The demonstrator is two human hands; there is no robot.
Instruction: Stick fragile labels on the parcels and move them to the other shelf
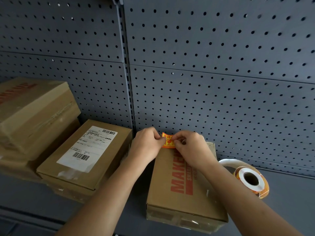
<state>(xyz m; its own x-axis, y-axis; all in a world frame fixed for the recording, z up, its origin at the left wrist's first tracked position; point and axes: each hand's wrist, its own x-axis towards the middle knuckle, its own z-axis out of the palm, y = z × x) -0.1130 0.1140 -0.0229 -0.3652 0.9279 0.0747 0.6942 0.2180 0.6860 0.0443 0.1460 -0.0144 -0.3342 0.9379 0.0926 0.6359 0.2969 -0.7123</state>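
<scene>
The labelling step is judged to be in hand. An orange fragile label (pixel 167 140) is held between the two hands at the far end of a cardboard parcel (pixel 180 188) printed with red lettering, which lies flat on the grey shelf (pixel 289 193) in front of the perforated back panel (pixel 221 82). The label is curved, its upper edge lifted clear and its lower edge at or just above the parcel's top face; whether it is already stuck cannot be told.

The left hand (pixel 147 145) is closed in a pinch on the label's left edge, thumb and forefinger meeting, the other fingers curled. The right hand (pixel 189 149) is likewise pinched on the label's right edge, knuckles raised, wrist resting over the parcel's far end. Both forearms are extended forward and converge over the parcel.

The next move is judged to call for the label to be lowered flat and pressed down from one edge to the other, so that no crease is trapped; the parcel is then to be carried to the other shelf.

A label roll (pixel 250 180) is noted lying just beside the parcel on the right. To the left, a parcel with a white shipping label (pixel 85 160) and a stack of further cartons (pixel 34 113) are noted; no fragile label is seen on them.
</scene>
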